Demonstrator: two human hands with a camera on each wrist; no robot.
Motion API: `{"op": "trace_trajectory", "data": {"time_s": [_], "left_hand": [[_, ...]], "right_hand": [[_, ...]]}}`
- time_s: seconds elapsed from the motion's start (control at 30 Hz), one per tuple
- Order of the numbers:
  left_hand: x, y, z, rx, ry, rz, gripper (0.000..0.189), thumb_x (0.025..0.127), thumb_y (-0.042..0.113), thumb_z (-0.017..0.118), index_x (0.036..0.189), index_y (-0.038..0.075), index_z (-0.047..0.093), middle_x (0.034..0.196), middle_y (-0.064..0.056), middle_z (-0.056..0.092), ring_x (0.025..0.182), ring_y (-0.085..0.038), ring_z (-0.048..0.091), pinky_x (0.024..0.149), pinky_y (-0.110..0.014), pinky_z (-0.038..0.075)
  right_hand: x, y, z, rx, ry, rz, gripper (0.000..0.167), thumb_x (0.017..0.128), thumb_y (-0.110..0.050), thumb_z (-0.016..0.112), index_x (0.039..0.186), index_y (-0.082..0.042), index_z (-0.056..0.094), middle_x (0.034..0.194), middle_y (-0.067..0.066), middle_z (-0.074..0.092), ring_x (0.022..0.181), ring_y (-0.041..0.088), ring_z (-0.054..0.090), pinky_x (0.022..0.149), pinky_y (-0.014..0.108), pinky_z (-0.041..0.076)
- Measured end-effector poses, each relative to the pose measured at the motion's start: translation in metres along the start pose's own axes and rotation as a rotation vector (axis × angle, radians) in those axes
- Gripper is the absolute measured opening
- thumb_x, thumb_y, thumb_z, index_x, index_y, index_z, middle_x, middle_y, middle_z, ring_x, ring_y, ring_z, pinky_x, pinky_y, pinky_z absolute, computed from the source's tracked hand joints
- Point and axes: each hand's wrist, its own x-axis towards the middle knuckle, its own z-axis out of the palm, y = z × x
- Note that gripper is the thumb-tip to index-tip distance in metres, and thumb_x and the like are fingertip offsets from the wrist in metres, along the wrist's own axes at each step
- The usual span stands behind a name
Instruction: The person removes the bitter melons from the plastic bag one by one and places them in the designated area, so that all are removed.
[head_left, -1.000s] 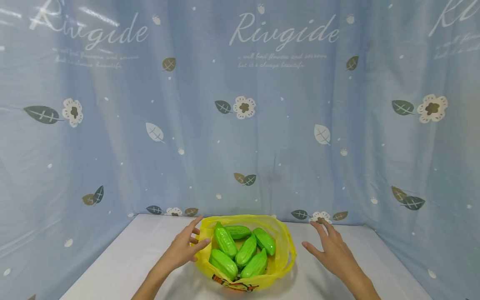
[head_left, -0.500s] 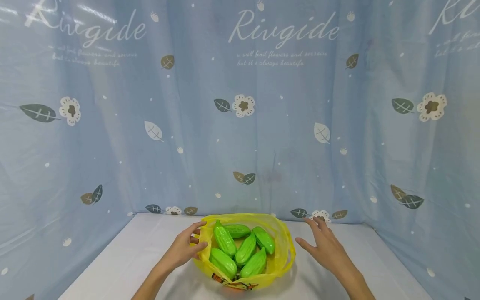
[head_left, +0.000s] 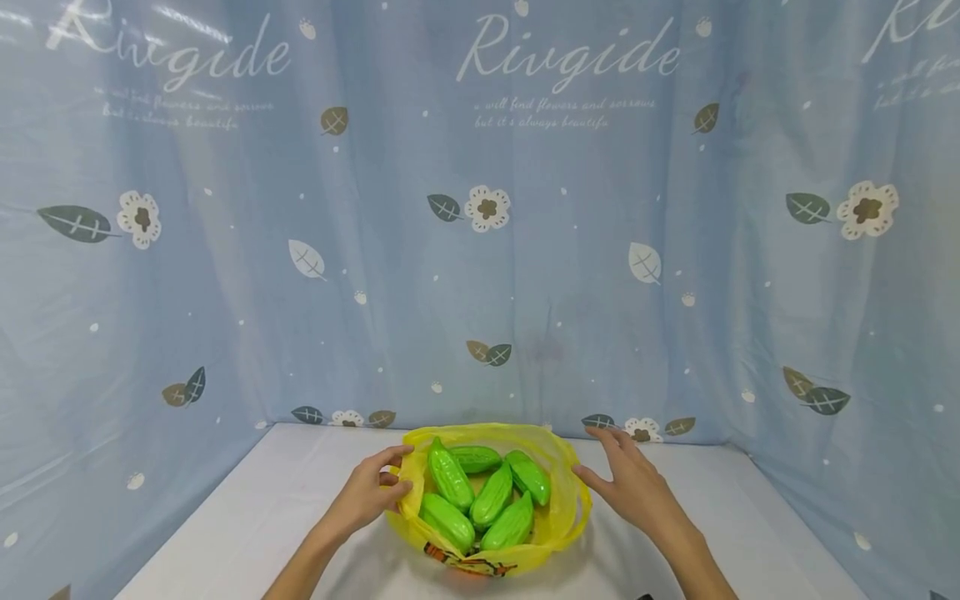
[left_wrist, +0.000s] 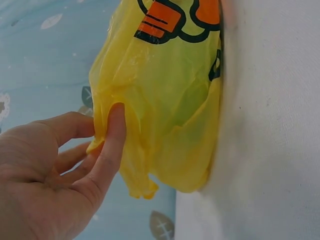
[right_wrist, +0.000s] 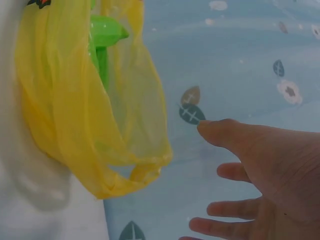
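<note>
A yellow plastic bag (head_left: 546,558) with an orange and black print sits on the table, its mouth spread wide. Inside lie several glossy green cucumber-like vegetables (head_left: 492,497) with pointed ends. At the bag's left edge my left hand (head_left: 369,490) pinches the yellow film; in the left wrist view the thumb (left_wrist: 116,125) lies on the near side and the fingers are behind it. My right hand (head_left: 637,483) reaches toward the opposite side with fingers spread. The right wrist view shows a gap between that hand (right_wrist: 250,180) and the bag's handle loop (right_wrist: 145,172).
A white tabletop (head_left: 247,508) spreads around the bag. Blue patterned curtain (head_left: 570,275) closes off the back and both sides. A small dark object (head_left: 645,597) just shows at the bottom edge, near the right forearm.
My left hand has closed in on the bag's left edge and now pinches it. My right hand has moved left, toward the bag's right side. The bag and vegetables stay in place.
</note>
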Motion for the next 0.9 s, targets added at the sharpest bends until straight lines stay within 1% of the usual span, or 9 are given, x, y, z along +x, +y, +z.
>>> {"op": "trace_trajectory", "data": {"time_s": [0.2, 0.37, 0.6, 0.9], "left_hand": [[0.001, 0.0, 0.0, -0.018, -0.01, -0.011, 0.059, 0.087, 0.003, 0.069, 0.142, -0.002, 0.046, 0.123, -0.026, 0.05, 0.078, -0.019, 0.064, 0.056, -0.031, 0.061], [0.001, -0.001, 0.0, -0.027, -0.014, -0.01, 0.06, 0.088, 0.003, 0.069, 0.142, -0.002, 0.045, 0.12, -0.025, 0.049, 0.081, -0.019, 0.066, 0.055, -0.033, 0.062], [0.001, -0.002, -0.001, -0.037, -0.051, -0.006, 0.063, 0.088, 0.004, 0.068, 0.144, -0.003, 0.041, 0.12, -0.027, 0.05, 0.082, -0.021, 0.067, 0.056, -0.038, 0.062], [0.0, -0.002, -0.002, -0.023, -0.064, 0.002, 0.064, 0.087, 0.001, 0.067, 0.145, -0.004, 0.04, 0.118, -0.026, 0.052, 0.082, -0.021, 0.068, 0.055, -0.036, 0.062]], "right_hand": [[0.003, -0.006, 0.0, 0.015, -0.002, -0.03, 0.065, 0.09, -0.047, 0.066, 0.145, -0.019, 0.045, 0.146, 0.018, 0.045, 0.12, 0.044, 0.056, 0.081, 0.068, 0.051], [0.007, -0.011, 0.002, 0.026, -0.012, -0.037, 0.064, 0.09, -0.048, 0.066, 0.144, -0.02, 0.046, 0.142, 0.016, 0.048, 0.114, 0.041, 0.059, 0.081, 0.065, 0.053], [0.008, -0.022, 0.005, 0.027, -0.013, -0.056, 0.057, 0.09, -0.044, 0.068, 0.14, -0.021, 0.051, 0.139, 0.014, 0.052, 0.113, 0.039, 0.061, 0.083, 0.063, 0.053], [0.011, -0.034, 0.009, 0.05, -0.012, -0.087, 0.054, 0.089, -0.042, 0.07, 0.136, -0.019, 0.055, 0.135, 0.014, 0.055, 0.109, 0.036, 0.063, 0.083, 0.058, 0.056]]}}
